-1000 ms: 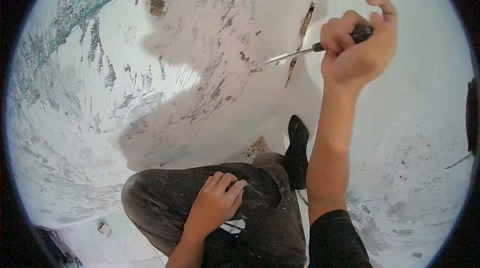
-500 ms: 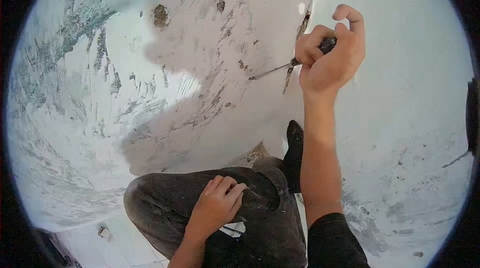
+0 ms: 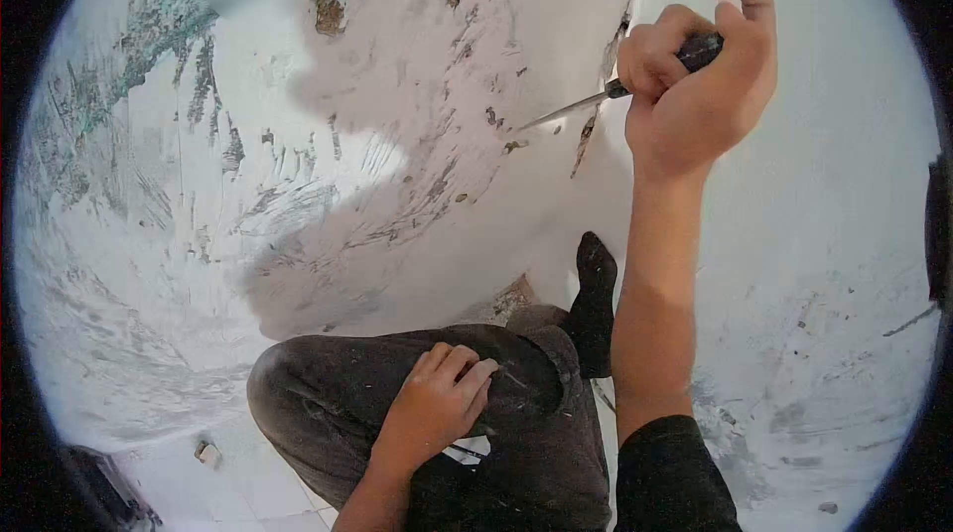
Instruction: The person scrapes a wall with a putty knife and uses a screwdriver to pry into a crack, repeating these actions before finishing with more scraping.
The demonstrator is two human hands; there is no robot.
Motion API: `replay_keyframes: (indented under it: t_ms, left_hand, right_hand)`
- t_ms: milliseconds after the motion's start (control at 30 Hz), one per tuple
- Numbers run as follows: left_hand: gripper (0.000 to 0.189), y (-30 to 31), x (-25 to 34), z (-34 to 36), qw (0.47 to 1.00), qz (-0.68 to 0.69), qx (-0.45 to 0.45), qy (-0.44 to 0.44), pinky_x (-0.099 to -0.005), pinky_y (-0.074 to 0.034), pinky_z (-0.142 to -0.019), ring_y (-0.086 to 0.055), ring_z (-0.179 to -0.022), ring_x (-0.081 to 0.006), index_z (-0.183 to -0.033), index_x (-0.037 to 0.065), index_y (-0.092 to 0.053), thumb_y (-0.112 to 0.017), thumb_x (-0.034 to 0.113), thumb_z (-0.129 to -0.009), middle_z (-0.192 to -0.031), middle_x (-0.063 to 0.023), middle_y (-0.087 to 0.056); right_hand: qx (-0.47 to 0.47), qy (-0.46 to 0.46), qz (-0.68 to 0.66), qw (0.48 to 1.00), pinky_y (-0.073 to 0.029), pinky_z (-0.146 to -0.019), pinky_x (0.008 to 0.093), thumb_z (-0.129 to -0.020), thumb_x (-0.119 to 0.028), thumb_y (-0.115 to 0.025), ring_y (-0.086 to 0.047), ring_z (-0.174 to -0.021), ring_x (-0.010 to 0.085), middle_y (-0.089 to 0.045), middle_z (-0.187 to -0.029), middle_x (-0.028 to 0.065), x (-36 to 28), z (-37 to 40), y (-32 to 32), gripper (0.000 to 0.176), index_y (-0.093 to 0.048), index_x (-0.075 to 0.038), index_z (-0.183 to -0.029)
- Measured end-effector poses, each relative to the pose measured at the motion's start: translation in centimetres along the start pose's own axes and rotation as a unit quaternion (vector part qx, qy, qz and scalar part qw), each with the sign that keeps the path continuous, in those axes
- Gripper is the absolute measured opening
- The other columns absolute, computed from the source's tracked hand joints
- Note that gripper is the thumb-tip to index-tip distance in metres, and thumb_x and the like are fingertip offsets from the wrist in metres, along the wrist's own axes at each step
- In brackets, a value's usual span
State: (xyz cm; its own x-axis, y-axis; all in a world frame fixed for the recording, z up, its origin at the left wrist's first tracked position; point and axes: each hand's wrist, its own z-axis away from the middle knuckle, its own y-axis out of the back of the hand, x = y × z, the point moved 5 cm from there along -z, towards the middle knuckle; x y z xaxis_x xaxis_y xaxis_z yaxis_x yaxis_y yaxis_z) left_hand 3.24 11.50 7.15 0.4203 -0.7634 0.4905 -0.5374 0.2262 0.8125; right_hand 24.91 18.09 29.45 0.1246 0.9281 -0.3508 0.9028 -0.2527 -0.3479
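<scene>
Floor: pale tiles (image 3: pixel 268 492) at the near edge, with a small block (image 3: pixel 206 452) lying to the near left.
Left hand: my left hand (image 3: pixel 437 408) lies on my bent knee (image 3: pixel 397 373). The fingers are loosely curled against the dark trouser cloth and hold nothing.
Foot: my foot in a dark sock (image 3: pixel 594 299) is just beyond the knee, toes up against the base of the wall.
Right hand: my right hand (image 3: pixel 695 75) is raised to the far right, fingers wrapped tight in a fist round the knife's dark handle (image 3: pixel 698 53). The forefinger is lifted a little off the top.
Knife: the knife (image 3: pixel 606 93) points left from my fist, its thin bright blade (image 3: pixel 566 112) slanting down, the tip at or just off the plaster. I cannot tell whether it touches.
Handling: I judge it light and narrow. The blade is likely springy and sharp at the edge, so the hold belongs on the handle, well back from the metal. Plaster dust could make the grip slippery.
Wall: a white wall (image 3: pixel 824 234), scored with grey and green scrape marks on the left, my shadow across the middle.
Crack: a dark ragged crack (image 3: pixel 588 135) runs up the wall just behind the blade.
Hole: a rough brown hole (image 3: pixel 330 11) is at the far left, well apart from the knife.
</scene>
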Motion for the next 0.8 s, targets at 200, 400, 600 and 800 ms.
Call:
replay_keyframes:
  t_ms: [200,400,600,800]
  left_hand:
    - [0.024,-0.1,-0.2,0.2,1.0,0.008,-0.003,-0.005,-0.0418,-0.051,-0.085,-0.059,-0.092,-0.0312,-0.104,0.008,-0.065,-0.071,0.008,-0.081,-0.096,-0.01,-0.059]
    - [0.025,-0.2,-0.2,0.1,1.0,0.002,0.001,-0.016,-0.0433,-0.052,-0.084,-0.059,-0.093,-0.0316,-0.105,0.007,-0.065,-0.071,0.008,-0.081,-0.097,-0.011,-0.059]
    - [0.026,-0.2,-0.1,0.4,1.0,0.009,-0.003,-0.005,-0.0427,-0.052,-0.085,-0.058,-0.094,-0.0312,-0.107,0.008,-0.064,-0.07,0.009,-0.082,-0.097,-0.0105,-0.059]
    - [0.024,-0.2,-0.2,0.3,1.0,0.004,-0.009,0.001,-0.0421,-0.052,-0.084,-0.058,-0.094,-0.0309,-0.106,0.008,-0.065,-0.07,0.009,-0.082,-0.097,-0.0102,-0.059]
  right_hand:
    - [-0.051,-0.032,0.064,0.996,-0.021,-0.033,0.0234,-0.1,-0.023,-0.039,-0.029,-0.035,0.0048,-0.04,-0.044,-0.0003,2.0,1.0,0.5,0.018,-0.046,-0.006,-0.1]
    - [-0.002,0.019,0.045,0.999,-0.023,-0.033,0.0237,-0.099,-0.022,-0.041,-0.031,-0.035,0.0048,-0.041,-0.044,0.0005,0.2,0.2,0.2,0.017,-0.047,-0.006,-0.099]
    - [-0.064,-0.022,0.064,0.996,-0.023,-0.034,0.0233,-0.096,-0.015,-0.041,-0.029,-0.036,0.0044,-0.041,-0.044,0.0006,0.7,0.2,-0.7,0.011,-0.049,-0.007,-0.098]
    - [-0.046,-0.011,0.07,0.996,-0.025,-0.034,0.023,-0.098,-0.017,-0.04,-0.03,-0.035,0.0048,-0.04,-0.044,0.0001,2.6,1.3,-0.5,0.013,-0.047,-0.006,-0.098]
